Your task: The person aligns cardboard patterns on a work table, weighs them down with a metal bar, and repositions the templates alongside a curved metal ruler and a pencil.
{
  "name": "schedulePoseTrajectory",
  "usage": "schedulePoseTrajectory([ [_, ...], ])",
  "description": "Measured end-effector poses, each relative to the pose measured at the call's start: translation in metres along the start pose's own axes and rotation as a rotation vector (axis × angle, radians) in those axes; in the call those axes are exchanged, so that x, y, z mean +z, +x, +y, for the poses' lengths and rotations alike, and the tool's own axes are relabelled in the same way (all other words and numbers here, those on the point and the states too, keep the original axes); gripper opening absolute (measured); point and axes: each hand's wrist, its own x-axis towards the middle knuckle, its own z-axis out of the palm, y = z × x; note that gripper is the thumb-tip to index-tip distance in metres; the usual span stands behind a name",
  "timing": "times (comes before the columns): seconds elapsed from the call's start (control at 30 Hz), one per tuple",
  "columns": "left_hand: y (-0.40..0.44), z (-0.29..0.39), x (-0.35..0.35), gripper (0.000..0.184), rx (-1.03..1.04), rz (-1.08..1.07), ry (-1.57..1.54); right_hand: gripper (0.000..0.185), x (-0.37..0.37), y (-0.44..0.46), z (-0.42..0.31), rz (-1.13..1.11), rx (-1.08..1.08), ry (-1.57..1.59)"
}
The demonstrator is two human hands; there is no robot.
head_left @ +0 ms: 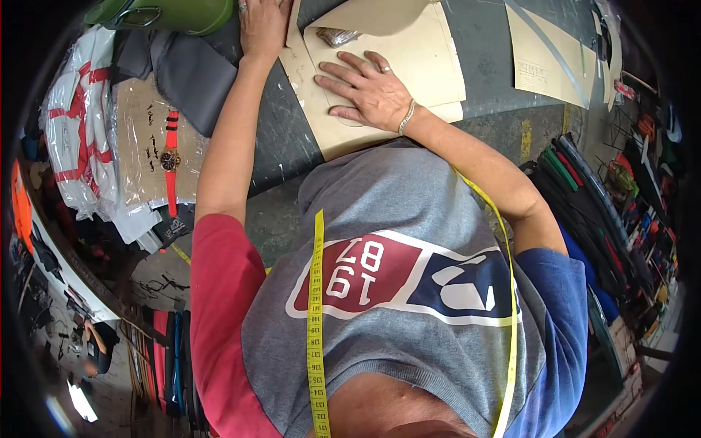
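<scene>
My right hand (369,91) lies flat on tan paper sheets (431,73), fingers spread, palm down. A chain bracelet (407,117) circles its wrist. The near end of one sheet curls over at the top, and a shiny brownish plastic-wrapped thing (336,36) shows beneath the curl. My left hand (263,29) reaches to the upper edge of the view, back upward, beside the sheets' left edge. Its fingers are mostly cut off there, so what they touch is hidden. A yellow measuring tape (315,328) hangs around my neck and down both sides of my chest.
A green container (164,13), dark grey cloth (191,77) and a red-strapped watch (169,159) on cardboard are at left, near plastic-wrapped white-and-red fabric (79,124). At right lie another marked paper piece (544,62) and a metal ruler (551,51). Fabric rolls (584,197) stand beyond the table.
</scene>
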Motion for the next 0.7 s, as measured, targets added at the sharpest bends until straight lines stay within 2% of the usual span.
schedulePoseTrajectory([
  [0.2,0.003,0.011,-0.009,0.053,-0.018,0.014,-0.048,0.053,-0.014,0.037,-0.007,-0.071,0.156,0.175],
  [0.3,0.004,0.013,-0.017,0.045,-0.116,-0.14,-0.067,0.045,-0.024,0.053,-0.011,-0.142,0.227,0.217],
  [0.4,0.006,0.009,-0.025,0.041,-0.028,-0.206,0.083,0.032,-0.037,0.068,-0.008,-0.247,0.21,0.129],
  [0.43,0.001,0.001,-0.021,0.042,0.063,-0.154,0.145,0.027,-0.033,0.076,0.0,-0.258,0.176,0.099],
  [0.53,0.006,-0.006,-0.035,0.043,0.27,-0.349,0.209,0.016,-0.045,0.099,0.011,-0.309,0.073,0.029],
  [0.63,0.016,0.005,-0.059,0.045,0.2,-0.429,-0.107,0.017,-0.027,0.118,0.029,-0.285,0.017,-0.043],
  [0.7,0.016,0.002,-0.066,0.046,0.173,-0.463,-0.221,0.017,-0.043,0.122,0.032,-0.329,0.108,0.128],
])
